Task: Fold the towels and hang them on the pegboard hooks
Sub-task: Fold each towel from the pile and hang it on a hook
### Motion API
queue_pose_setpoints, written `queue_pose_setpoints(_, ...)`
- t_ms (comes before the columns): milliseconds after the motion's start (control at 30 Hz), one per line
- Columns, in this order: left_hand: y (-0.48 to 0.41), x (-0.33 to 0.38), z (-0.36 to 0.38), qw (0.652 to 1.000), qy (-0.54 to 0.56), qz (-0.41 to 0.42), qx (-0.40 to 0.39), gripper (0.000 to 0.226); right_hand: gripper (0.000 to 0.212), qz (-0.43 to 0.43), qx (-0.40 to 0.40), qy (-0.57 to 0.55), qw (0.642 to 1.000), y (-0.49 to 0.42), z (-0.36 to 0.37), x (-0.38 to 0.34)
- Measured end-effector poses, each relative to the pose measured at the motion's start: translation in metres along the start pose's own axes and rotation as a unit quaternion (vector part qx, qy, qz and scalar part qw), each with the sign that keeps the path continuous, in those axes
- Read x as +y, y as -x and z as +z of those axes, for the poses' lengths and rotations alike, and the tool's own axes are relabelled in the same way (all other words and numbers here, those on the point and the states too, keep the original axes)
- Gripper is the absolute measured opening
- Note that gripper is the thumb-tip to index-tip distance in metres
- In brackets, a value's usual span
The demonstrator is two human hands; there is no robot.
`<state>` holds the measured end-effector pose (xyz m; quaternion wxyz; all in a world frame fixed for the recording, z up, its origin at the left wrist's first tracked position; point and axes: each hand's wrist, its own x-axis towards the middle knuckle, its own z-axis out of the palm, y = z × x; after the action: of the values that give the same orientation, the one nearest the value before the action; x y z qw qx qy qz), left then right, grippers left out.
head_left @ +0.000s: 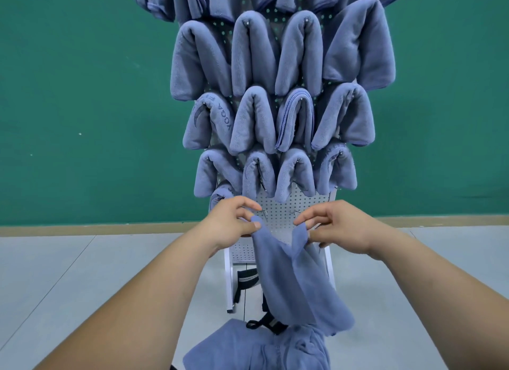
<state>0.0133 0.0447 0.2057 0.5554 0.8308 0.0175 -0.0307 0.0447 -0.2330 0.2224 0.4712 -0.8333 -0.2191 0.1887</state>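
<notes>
A blue-grey towel (300,281) hangs between my hands in front of the white pegboard (278,204). My left hand (234,223) pinches its upper left corner between thumb and fingers. My right hand (333,226) pinches the upper right corner. The towel droops down to the right between them. Two bare metal hooks (265,212) show on the pegboard just behind my fingers. Several folded towels (256,55) hang in rows on hooks above. More loose towels (256,347) lie in a pile at the bottom of the view.
The pegboard stands on a white frame (227,281) on a pale grey floor, in front of a green wall (82,94). Black straps (245,284) hang behind the frame's lower part. A folded towel (220,197) hangs at the left of the lowest row.
</notes>
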Motion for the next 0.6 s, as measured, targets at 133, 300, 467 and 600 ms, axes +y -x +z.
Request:
queue_pose_setpoints(133,0.003,0.007,0.014,0.999,0.015,0.035,-0.007,0.034,0.003,-0.047,0.063,0.029,0.996,-0.007,0.015,0.000)
queue_pose_setpoints(300,0.005,0.013,0.029,0.998,0.019,0.059,-0.011,0.026,0.020,-0.083,0.112,0.089,0.986,-0.015,0.025,0.005)
queue_pose_setpoints(467,0.009,0.018,0.037,0.994,0.088,0.061,-0.017,0.013,0.025,-0.082,0.151,0.081,0.982,-0.017,0.029,0.004)
queue_pose_setpoints(600,0.009,0.017,0.036,0.993,0.089,0.078,-0.021,0.024,0.020,-0.088,0.161,0.078,0.980,-0.019,0.030,0.004)
